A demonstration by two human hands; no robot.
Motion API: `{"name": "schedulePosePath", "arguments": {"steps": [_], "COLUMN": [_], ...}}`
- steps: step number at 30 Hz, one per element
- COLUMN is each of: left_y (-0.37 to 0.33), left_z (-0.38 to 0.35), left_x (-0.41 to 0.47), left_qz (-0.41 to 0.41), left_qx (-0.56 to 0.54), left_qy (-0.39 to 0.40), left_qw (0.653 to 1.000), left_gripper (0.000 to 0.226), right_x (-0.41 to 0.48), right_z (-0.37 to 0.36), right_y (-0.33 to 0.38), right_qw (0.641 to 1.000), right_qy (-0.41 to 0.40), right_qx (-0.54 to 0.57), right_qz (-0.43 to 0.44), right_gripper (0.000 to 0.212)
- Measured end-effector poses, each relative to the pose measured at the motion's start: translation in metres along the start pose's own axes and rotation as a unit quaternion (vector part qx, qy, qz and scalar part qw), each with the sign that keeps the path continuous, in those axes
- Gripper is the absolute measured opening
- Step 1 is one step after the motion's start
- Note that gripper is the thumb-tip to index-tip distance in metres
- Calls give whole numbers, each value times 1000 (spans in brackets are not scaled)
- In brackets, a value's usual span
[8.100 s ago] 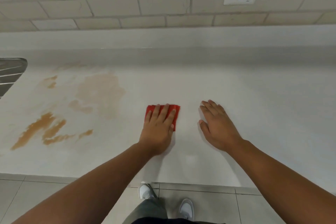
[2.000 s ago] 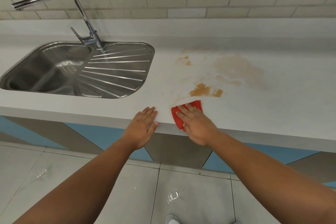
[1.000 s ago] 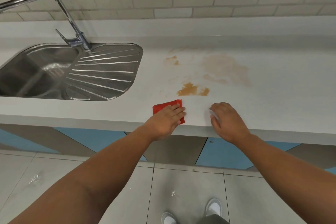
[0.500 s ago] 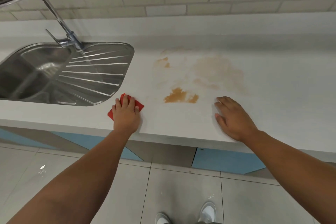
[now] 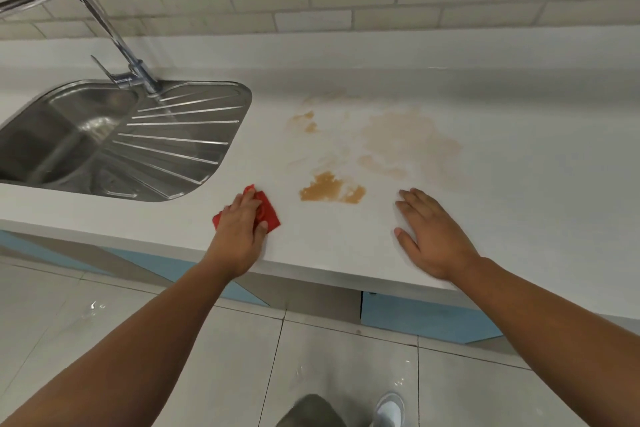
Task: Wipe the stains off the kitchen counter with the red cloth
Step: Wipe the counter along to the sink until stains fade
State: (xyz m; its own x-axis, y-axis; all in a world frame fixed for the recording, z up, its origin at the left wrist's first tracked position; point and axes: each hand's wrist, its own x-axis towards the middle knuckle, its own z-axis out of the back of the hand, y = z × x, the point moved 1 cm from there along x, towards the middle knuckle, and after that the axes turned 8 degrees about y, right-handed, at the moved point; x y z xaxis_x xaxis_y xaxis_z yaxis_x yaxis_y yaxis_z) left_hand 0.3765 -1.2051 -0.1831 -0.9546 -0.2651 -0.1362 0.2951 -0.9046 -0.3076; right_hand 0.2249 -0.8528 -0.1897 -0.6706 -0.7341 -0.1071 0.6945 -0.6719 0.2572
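The left hand (image 5: 242,230) is pressing the red cloth (image 5: 270,215) onto the tabletop (image 5: 519,184) at lower centre, near the front edge. Its grip is curling over the bunched fabric (most of it is hiding under the fingers). The right hand (image 5: 433,236) is lying flat, grip released, right of the dark brown stain (image 5: 330,189). Higher up, the fainter stains (image 5: 412,139) are blurring into the white. At upper left, the faucet (image 5: 104,28) over the sink (image 5: 86,135) is running off the frame.
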Motion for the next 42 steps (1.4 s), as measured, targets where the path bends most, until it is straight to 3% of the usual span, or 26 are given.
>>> {"name": "schedulePosePath", "arguments": {"steps": [3,6,12,17,21,25,28,31,37,39,42], "left_y": [-2,-30,-87,-40,-13,-46,-79,-95,-52,-32,-27], "left_z": [-1,-5,-25,-18,-7,-9,-17,-24,-13,-6,-1], "left_x": [24,48,42,7,31,80,96,87,45,52,82], "left_qz": [73,85,-64,-187,-102,-6,-30,-104,-233,-213,-121], "left_qx": [38,62,84,90,81,69,71,87,98,95,78], "left_qy": [10,14,50,70,52,35,40,58,88,87,67], "left_qw": [997,994,993,976,990,997,996,989,964,968,987], "left_gripper": [56,58,59,60,63,57,57,56,58,60,59], "right_x": [1,2,1,1,1,1,1,1,1,1,1], "right_z": [-1,-1,-1,-2,-2,-2,-3,-4,-5,-5,-5], "right_y": [-1,-1,-1,-1,0,0,0,-1,-2,-2,-2], "right_qw": [1000,999,999,999,999,999,999,999,999,999,999], "right_qy": [15,28,38,42,44,40,39,37,41,39,34], "right_qx": [-11,-19,-27,-29,-30,-25,-26,-25,-23,-22,-16], "right_qz": [6,3,0,1,-5,-7,-8,-9,-7,-7,-8], "right_gripper": [72,74,76,75,75,70,68,68,70,69,68]}}
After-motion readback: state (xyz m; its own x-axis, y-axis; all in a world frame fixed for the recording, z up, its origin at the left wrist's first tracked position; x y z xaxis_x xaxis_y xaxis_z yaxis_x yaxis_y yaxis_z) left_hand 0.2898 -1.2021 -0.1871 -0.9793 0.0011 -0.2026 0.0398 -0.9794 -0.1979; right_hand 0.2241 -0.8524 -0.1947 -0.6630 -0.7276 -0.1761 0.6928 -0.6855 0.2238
